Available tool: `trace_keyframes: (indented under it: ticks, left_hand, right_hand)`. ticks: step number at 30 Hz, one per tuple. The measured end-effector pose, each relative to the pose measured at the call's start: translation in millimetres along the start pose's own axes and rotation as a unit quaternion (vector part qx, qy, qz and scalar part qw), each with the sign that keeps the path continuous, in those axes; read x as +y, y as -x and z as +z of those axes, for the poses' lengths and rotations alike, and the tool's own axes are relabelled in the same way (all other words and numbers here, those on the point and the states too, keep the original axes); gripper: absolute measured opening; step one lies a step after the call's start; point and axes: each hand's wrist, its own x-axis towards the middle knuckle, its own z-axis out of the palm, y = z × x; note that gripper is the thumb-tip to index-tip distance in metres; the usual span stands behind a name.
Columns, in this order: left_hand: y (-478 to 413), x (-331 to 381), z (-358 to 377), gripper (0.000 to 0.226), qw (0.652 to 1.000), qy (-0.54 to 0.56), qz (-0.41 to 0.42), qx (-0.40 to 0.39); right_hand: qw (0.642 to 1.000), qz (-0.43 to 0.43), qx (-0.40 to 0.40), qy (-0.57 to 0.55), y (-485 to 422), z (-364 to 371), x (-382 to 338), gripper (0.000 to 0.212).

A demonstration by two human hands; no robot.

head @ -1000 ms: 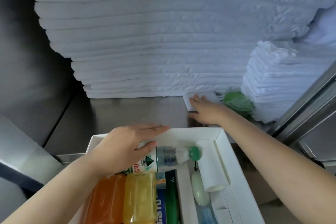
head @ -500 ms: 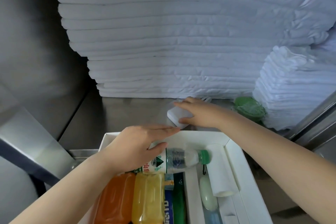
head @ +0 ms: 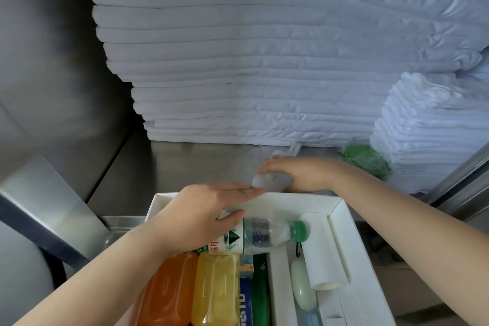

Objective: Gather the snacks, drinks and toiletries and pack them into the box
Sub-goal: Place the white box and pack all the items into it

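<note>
A small white packet (head: 267, 182) sits in the right hand (head: 301, 174), fingers curled around it, just above the far rim of the white box (head: 341, 209). The left hand (head: 201, 217) lies flat — fingers together — on a water bottle (head: 264, 235) inside the box.

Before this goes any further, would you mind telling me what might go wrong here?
The small white packet sits loosely in the right hand just outside the white cardboard box's far rim and could drop onto the steel shelf. The left hand, resting on the green-capped water bottle, may block its landing spot.
</note>
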Motion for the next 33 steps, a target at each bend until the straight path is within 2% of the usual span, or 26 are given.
trace_keyframes:
  ticks: [2, 4, 7, 9, 11, 14, 16, 19, 23, 26, 28, 29, 31, 33]
  left_hand:
    - [0, 0, 0, 0.046, 1.000, -0.003, -0.002, -0.001]
    - [-1, 0, 0, 0.046, 1.000, -0.003, -0.002, -0.002]
    - [0, -1, 2, 0.046, 1.000, -0.004, -0.004, -0.004]
    - [0, -1, 2, 0.046, 1.000, -0.005, -0.007, -0.004]
    - [0, 0, 1, 0.045, 1.000, -0.004, -0.009, -0.004]
    - [0, 1, 0, 0.046, 1.000, -0.001, -0.008, -0.006]
    - [0, 2, 0, 0.046, 1.000, -0.001, -0.008, -0.007]
    - [0, 1, 0, 0.047, 1.000, -0.004, -0.008, -0.004]
    - [-1, 0, 0, 0.048, 1.000, -0.007, -0.008, -0.007]
    - [-1, 0, 0, 0.049, 1.000, -0.009, -0.008, -0.010]
    - [-1, 0, -1, 0.049, 1.000, -0.011, -0.007, -0.009]
    - [-1, 0, -1, 0.050, 1.000, -0.011, -0.007, -0.008]
    - [0, -1, -1, 0.049, 1.000, -0.011, -0.007, -0.005]
    - [0, 0, -1, 0.049, 1.000, -0.009, -0.007, -0.003]
  right_hand:
    - [1.000, 0.000, -0.025, -0.003, 7, -3, 5, 0.053]
    - [0.999, 0.037, -0.012, 0.016, 13, -10, 9, 0.049]
    - [0.985, 0.117, 0.116, 0.044, 14, -15, 10, 0.051]
    - [0.964, 0.175, 0.146, 0.140, 8, -12, 4, 0.063]
    - [0.948, 0.227, 0.099, 0.200, -3, -6, -3, 0.079]
    - [0.946, 0.264, 0.036, 0.186, -19, -1, -11, 0.093]
    - [0.953, 0.246, 0.032, 0.175, -25, -1, -13, 0.087]
    - [0.965, 0.194, 0.025, 0.174, -28, -1, -15, 0.065]
    - [0.995, 0.088, -0.004, 0.055, -26, 1, -18, 0.056]
    - [1.000, 0.011, -0.004, 0.023, -23, 2, -19, 0.070]
    - [0.999, 0.043, 0.005, 0.030, -24, 2, -16, 0.081]
    - [0.996, 0.072, 0.003, 0.046, -24, 1, -15, 0.077]
    - [0.992, 0.094, -0.011, 0.088, -25, 2, -13, 0.049]
    - [0.993, 0.074, 0.005, 0.093, -26, 5, -12, 0.020]
